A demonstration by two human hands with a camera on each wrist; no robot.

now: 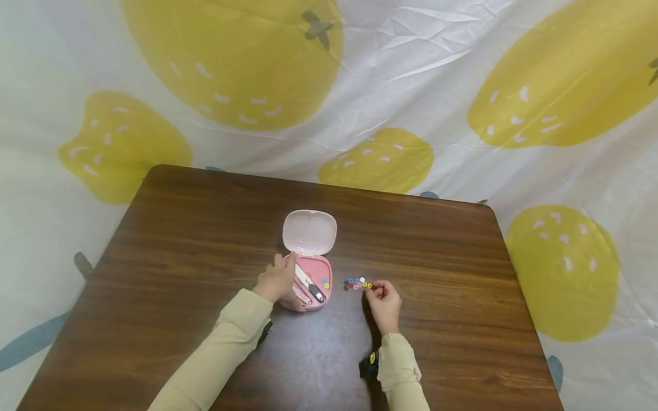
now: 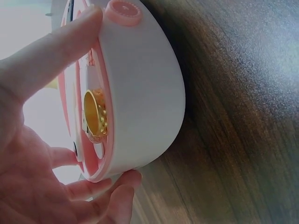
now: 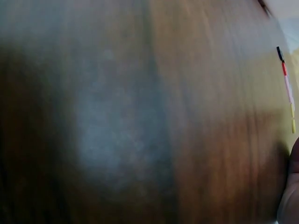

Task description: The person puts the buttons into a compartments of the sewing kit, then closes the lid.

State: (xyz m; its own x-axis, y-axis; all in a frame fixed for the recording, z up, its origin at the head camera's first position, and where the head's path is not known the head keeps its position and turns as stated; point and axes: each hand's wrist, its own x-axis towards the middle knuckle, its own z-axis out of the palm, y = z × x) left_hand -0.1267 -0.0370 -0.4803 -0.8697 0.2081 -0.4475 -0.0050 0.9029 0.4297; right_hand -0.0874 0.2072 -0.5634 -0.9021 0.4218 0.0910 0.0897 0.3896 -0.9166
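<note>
A pink and white sewing kit box (image 1: 329, 268) stands on the table, its lid (image 1: 309, 232) swung up behind it. My left hand (image 1: 277, 281) grips the box's left side, thumb along the front rim and fingers round the wall in the left wrist view. Inside lie a white and black cutter-like tool (image 1: 309, 283), two small buttons (image 1: 325, 283) and a gold thimble (image 2: 95, 114). Small coloured buttons (image 1: 354, 283) lie in rows to the right. At their right end my right hand (image 1: 385, 304) pinches a yellow button (image 1: 369, 285) between thumb and forefinger.
The brown wooden table (image 1: 452, 319) runs back to a white curtain (image 1: 390, 68) with yellow fruit prints. A dark wrist strap (image 1: 369, 365) sits at the right cuff. The table fills most of the right wrist view, blurred.
</note>
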